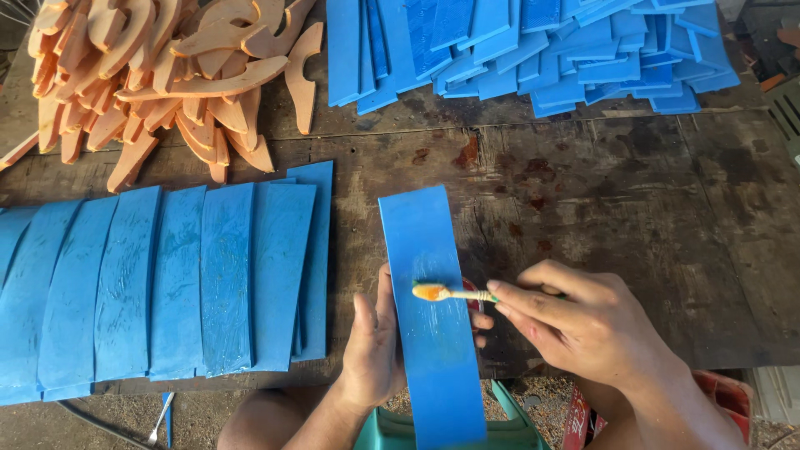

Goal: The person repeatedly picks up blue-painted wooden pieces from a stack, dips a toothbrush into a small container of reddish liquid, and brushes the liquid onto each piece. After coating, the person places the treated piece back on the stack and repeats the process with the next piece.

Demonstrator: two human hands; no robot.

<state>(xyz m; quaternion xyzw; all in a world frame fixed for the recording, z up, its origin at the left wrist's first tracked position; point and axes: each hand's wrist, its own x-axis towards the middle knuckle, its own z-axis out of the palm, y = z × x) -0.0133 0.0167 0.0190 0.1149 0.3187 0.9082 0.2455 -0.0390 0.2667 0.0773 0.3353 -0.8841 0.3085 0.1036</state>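
My left hand (372, 343) grips the left edge of a long blue strip (425, 250) that lies lengthwise over the front edge of the wooden table (600, 217). My right hand (583, 321) holds a toothbrush (454, 292) whose bristles, loaded with orange glue, touch the middle of the strip. The strip's near end hangs over a green stool (508, 425) between my knees.
A fanned row of blue strips (167, 283) covers the table's left. Orange wooden curved pieces (167, 75) are heaped at the back left. A pile of blue strips (533, 50) lies at the back right. A red container (725, 392) sits at the lower right.
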